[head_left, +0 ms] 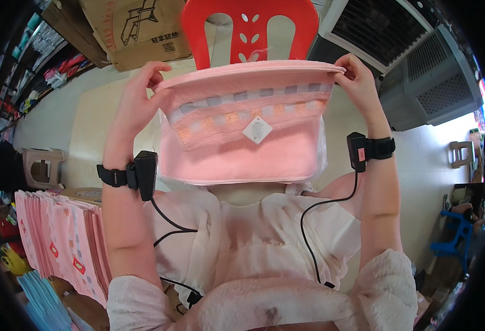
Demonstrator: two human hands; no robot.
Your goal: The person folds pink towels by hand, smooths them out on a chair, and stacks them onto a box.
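A pink towel [231, 121] with bands of grey and orange squares is raised in front of me, its upper edge stretched between both hands. A white diamond-shaped tag [257, 130] lies against its face. My left hand [143, 94] is closed at the towel's upper left corner, thumb below and fingers curled above. At the upper right corner, my right hand [355, 80] pinches the edge between thumb and fingers. Under the raised towel lies a plain pink folded cloth [237, 163], with clear plastic film [321, 149] along its side. A black strapped device sits on each wrist.
Beyond the towel stands a red plastic chair [248, 33], with a cardboard box [137, 33] left of it and a grey air cooler [419, 77] right. Stacked pink towels [60, 237] and blue ones [44, 300] are at lower left. Small stools [43, 167] stand at both sides.
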